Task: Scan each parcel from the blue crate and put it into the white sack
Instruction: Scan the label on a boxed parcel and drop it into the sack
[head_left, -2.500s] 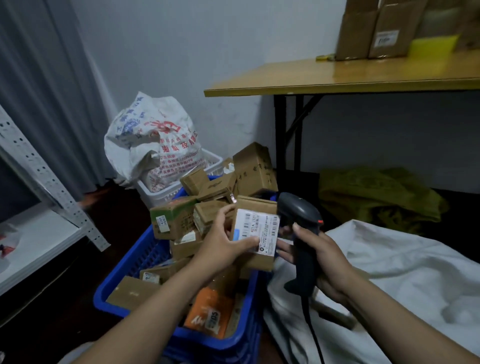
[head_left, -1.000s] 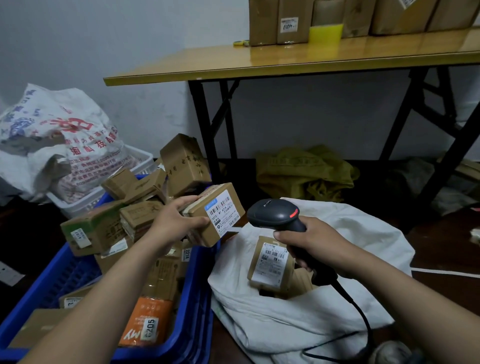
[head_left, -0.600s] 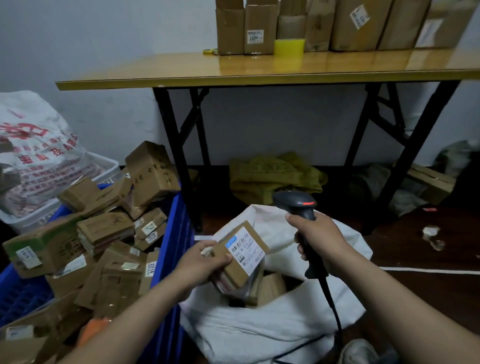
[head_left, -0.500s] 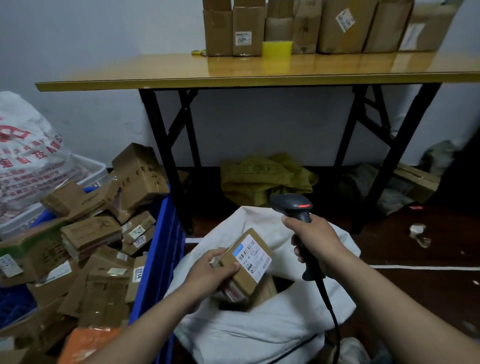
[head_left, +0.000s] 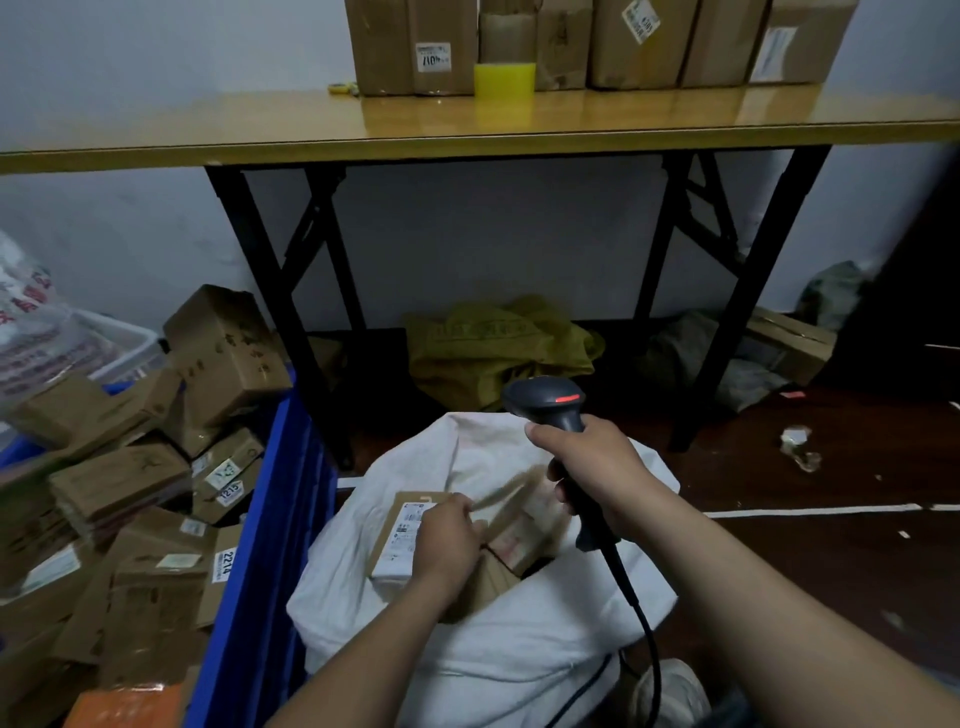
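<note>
Now left hand (head_left: 447, 540) has sunk the parcel (head_left: 519, 514) into white sack (head_left: 519, 649), grip unclear; right hand (head_left: 597, 467) clamps scanner (head_left: 545, 400).

Your left hand (head_left: 449, 540) over open mouth of white sack (head_left: 493, 639), fingers curled beside motion-blurred brown parcel (head_left: 519, 512); grip on it unclear. In sack, just left of that hand: labelled parcel (head_left: 400, 535). Your right hand (head_left: 597, 467) wraps handle of barcode scanner (head_left: 550, 402), red light lit on its head, black cable (head_left: 641, 623) hanging down across sack. On left, blue crate (head_left: 265, 545) just beside sack, heaped with cardboard parcels (head_left: 119, 483). Behind, folding table (head_left: 467, 124) carries cartons (head_left: 415, 47) and yellow tape roll (head_left: 504, 79).
</note>
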